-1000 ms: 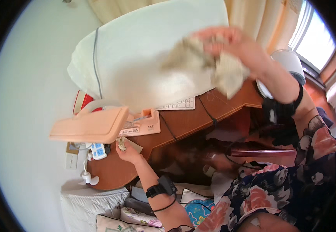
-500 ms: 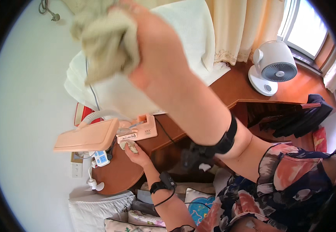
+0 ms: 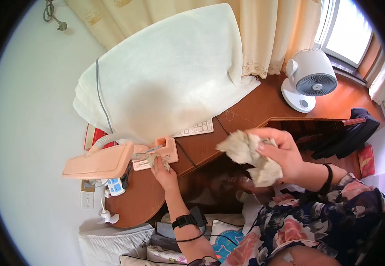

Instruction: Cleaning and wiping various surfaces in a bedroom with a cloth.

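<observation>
A crumpled off-white cloth is bunched in my right hand, raised in front of the desk's near edge, its loose folds hanging to the left and below. My left hand pinches a smaller pale cloth against the front of the pink desk lamp's base. Part of this cloth is hidden by the fingers. The lamp's broad pink head leans out to the left on a ribbed neck. A pen lies in the base's tray.
A white cover drapes a large object behind the lamp, with a keyboard at its lower edge. On the brown desk stands a white fan. A power strip and a small white fan sit at left; cushions lie below.
My right hand has come down and right from high over the white cover, still gripping its cloth. My left hand has shifted slightly right along the lamp base with the small cloth.
</observation>
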A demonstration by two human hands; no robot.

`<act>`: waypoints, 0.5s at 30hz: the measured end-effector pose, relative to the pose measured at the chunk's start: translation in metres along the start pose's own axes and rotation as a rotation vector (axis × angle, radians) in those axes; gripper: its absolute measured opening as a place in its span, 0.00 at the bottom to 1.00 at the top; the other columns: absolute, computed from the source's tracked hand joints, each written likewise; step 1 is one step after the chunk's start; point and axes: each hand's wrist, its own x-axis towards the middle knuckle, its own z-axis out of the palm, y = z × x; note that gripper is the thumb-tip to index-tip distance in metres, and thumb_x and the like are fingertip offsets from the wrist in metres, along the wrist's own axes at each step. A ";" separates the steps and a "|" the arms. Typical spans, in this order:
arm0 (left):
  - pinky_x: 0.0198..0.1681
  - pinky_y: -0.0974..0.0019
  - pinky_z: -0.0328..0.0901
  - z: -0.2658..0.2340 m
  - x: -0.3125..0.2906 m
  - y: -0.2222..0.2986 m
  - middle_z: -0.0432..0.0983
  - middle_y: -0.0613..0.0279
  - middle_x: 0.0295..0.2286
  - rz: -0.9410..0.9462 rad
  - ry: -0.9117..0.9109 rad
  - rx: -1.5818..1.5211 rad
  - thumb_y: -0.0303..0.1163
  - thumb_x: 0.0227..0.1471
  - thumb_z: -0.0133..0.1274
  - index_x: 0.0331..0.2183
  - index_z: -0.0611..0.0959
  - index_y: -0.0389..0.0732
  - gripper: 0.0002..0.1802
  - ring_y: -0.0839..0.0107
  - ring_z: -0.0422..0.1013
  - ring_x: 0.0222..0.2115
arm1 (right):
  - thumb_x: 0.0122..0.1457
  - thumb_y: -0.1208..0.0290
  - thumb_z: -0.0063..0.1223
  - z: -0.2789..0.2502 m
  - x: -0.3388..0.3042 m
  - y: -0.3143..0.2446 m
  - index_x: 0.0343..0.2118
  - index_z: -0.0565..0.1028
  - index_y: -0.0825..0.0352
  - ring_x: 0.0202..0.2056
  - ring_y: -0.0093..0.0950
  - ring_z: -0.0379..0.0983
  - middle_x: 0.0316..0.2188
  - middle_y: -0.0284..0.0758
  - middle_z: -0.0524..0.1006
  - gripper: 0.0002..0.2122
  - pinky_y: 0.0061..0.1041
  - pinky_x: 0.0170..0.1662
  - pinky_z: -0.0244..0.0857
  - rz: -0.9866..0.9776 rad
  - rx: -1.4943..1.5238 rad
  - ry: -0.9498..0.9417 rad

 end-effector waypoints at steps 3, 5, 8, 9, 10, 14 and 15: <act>0.52 0.53 0.60 0.001 0.005 -0.003 0.69 0.50 0.47 0.009 -0.071 0.003 0.12 0.32 0.52 0.43 0.75 0.35 0.29 0.47 0.62 0.47 | 0.58 0.78 0.47 -0.034 -0.024 0.002 0.47 0.73 0.73 0.41 0.21 0.72 0.41 0.37 0.77 0.14 0.21 0.46 0.65 0.023 -0.139 0.025; 0.51 0.54 0.60 0.007 0.005 -0.001 0.70 0.50 0.46 0.057 -0.112 -0.033 0.12 0.31 0.52 0.43 0.75 0.35 0.29 0.47 0.63 0.46 | 0.57 0.77 0.48 -0.055 -0.041 0.000 0.46 0.74 0.72 0.41 0.21 0.72 0.40 0.37 0.77 0.13 0.21 0.45 0.65 0.047 -0.212 0.105; 0.50 0.54 0.62 0.009 -0.013 -0.010 0.71 0.50 0.46 0.053 -0.110 -0.124 0.12 0.32 0.52 0.43 0.76 0.35 0.28 0.47 0.65 0.44 | 0.56 0.77 0.49 -0.082 -0.053 0.003 0.44 0.75 0.72 0.40 0.21 0.73 0.40 0.36 0.77 0.13 0.21 0.45 0.65 0.069 -0.306 0.144; 0.49 0.54 0.62 0.008 -0.019 -0.008 0.71 0.50 0.46 0.010 -0.055 -0.128 0.12 0.32 0.52 0.43 0.76 0.35 0.29 0.47 0.65 0.43 | 0.56 0.77 0.49 -0.087 -0.054 0.002 0.44 0.75 0.72 0.40 0.21 0.73 0.40 0.36 0.77 0.13 0.21 0.45 0.65 0.080 -0.302 0.136; 0.48 0.54 0.63 0.012 -0.021 -0.004 0.72 0.50 0.45 -0.021 -0.002 -0.151 0.13 0.32 0.52 0.43 0.76 0.35 0.29 0.47 0.66 0.42 | 0.56 0.77 0.50 -0.092 -0.058 -0.002 0.44 0.75 0.72 0.40 0.21 0.73 0.39 0.36 0.77 0.13 0.21 0.45 0.65 0.018 -0.302 0.164; 0.50 0.54 0.62 0.028 -0.025 0.022 0.71 0.51 0.46 -0.022 0.053 -0.196 0.13 0.32 0.52 0.43 0.76 0.35 0.29 0.47 0.65 0.43 | 0.56 0.75 0.52 -0.138 -0.080 -0.007 0.44 0.75 0.72 0.40 0.22 0.73 0.39 0.36 0.77 0.13 0.22 0.45 0.65 -0.073 -0.402 0.274; 0.50 0.54 0.61 0.033 -0.025 0.023 0.71 0.50 0.46 0.021 0.045 -0.135 0.13 0.31 0.52 0.43 0.76 0.35 0.29 0.48 0.65 0.44 | 0.56 0.74 0.53 -0.146 -0.086 -0.008 0.44 0.75 0.72 0.40 0.22 0.73 0.39 0.35 0.77 0.13 0.22 0.45 0.65 -0.096 -0.411 0.329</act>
